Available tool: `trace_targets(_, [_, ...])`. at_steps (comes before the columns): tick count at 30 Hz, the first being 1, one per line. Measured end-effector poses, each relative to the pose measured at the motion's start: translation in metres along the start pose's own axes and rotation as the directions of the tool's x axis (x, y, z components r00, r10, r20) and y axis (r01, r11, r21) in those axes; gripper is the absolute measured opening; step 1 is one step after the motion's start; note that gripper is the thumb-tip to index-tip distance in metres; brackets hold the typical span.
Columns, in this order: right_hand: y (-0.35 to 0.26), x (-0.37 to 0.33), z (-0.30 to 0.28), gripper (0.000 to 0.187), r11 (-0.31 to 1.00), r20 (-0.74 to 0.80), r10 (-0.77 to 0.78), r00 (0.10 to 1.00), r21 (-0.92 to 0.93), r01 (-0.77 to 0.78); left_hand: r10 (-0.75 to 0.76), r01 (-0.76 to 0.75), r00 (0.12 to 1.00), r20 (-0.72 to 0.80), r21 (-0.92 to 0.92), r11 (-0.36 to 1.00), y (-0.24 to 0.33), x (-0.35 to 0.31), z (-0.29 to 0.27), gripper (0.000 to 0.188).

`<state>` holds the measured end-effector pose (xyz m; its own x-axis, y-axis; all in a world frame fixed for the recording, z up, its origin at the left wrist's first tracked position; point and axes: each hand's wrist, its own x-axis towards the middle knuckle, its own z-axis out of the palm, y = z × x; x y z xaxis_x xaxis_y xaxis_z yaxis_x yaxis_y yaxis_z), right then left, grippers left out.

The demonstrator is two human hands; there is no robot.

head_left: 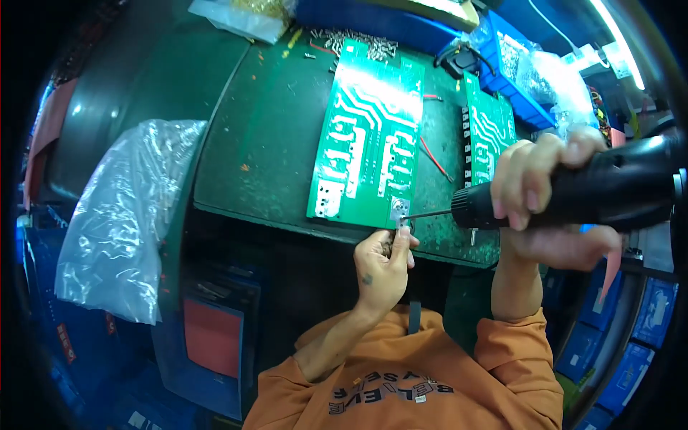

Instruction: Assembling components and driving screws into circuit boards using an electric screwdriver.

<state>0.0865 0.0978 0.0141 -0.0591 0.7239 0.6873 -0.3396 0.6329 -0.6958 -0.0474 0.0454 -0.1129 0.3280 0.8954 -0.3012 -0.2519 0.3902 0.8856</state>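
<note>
One green circuit board [367, 175] lies at twelve o'clock, its five-o'clock corner [399, 206] seemingly mid-fastening, unfinished. My left hand [385, 272] bunches there, whether gripping I can't tell; my right hand [532, 178] wraps the black electric screwdriver [623, 186], bit [430, 213] at that corner. One o'clock: a second circuit board [491, 122].

The central circuit board [367, 140] is washed by glare. A glowing tube [620, 41] is seen upper right. Picture edges are bent and darkened.
</note>
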Motion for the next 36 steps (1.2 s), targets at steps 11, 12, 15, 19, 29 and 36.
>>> trace_targets(11, [-0.032, -0.011, -0.014, 0.066, 0.997, -0.102, -0.022, 0.995, -0.077, 0.015, -0.083, 0.092, 0.995, 0.059, -0.176, 0.98, 0.007, 0.004, 0.017, 0.018])
trace_targets(12, [-0.033, -0.011, -0.013, 0.065, 0.997, -0.092, -0.014, 0.996, -0.077, 0.006, -0.086, 0.096, 0.994, 0.064, -0.171, 0.981, 0.007, 0.004, 0.02, 0.018])
trace_targets(15, [-0.034, -0.01, -0.009, 0.061, 0.993, -0.077, -0.035, 0.996, -0.119, 0.026, -0.091, 0.101, 0.994, 0.06, -0.192, 0.976, 0.007, 0.006, 0.023, 0.018])
trace_targets(19, [-0.042, -0.013, -0.01, 0.06, 0.985, -0.194, -0.017, 0.981, -0.172, -0.017, -0.057, 0.069, 0.995, 0.079, -0.159, 0.985, 0.005, 0.007, 0.029, 0.019])
trace_targets(29, [-0.098, 0.001, -0.038, 0.055, 0.994, -0.239, -0.084, 0.967, -0.088, 0.065, -0.009, 0.001, 0.992, 0.122, 0.068, 0.998, -0.002, 0.008, 0.032, 0.023])
trace_targets(36, [-0.114, -0.006, -0.056, 0.059, 0.992, -0.011, -0.121, 0.993, 0.035, 0.121, -0.03, -0.012, 0.996, 0.084, 0.459, 0.889, 0.048, -0.022, -0.018, 0.019])
